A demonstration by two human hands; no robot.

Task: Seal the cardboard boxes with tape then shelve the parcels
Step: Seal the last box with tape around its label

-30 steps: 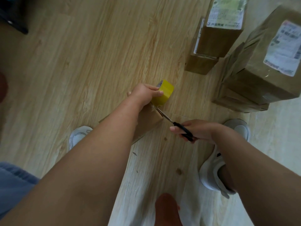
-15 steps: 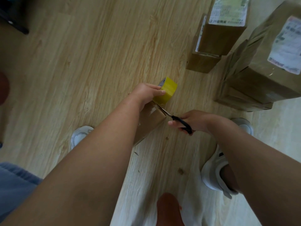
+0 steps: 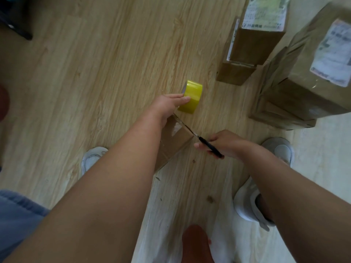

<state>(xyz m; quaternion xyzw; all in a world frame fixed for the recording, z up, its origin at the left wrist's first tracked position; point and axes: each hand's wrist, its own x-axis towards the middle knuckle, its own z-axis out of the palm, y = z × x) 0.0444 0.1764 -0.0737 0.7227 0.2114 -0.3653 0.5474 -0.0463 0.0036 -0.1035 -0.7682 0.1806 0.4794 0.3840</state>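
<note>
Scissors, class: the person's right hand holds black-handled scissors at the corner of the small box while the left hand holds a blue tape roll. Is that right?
Not quite. The tape roll in the left hand is yellow, not blue, as the head view shows. The rest stands: the right hand holds black-handled scissors at the corner of the small box.

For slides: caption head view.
Left hand grips yellow tape roll; right hand holds scissors to its strip at a cardboard box.

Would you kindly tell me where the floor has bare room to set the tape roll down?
The widest bare floor lies left of the tape roll, beyond the left shoe. A narrower strip runs between the roll and the stacked parcels. It is crowded on the right, around the large parcel and scissors.
</note>
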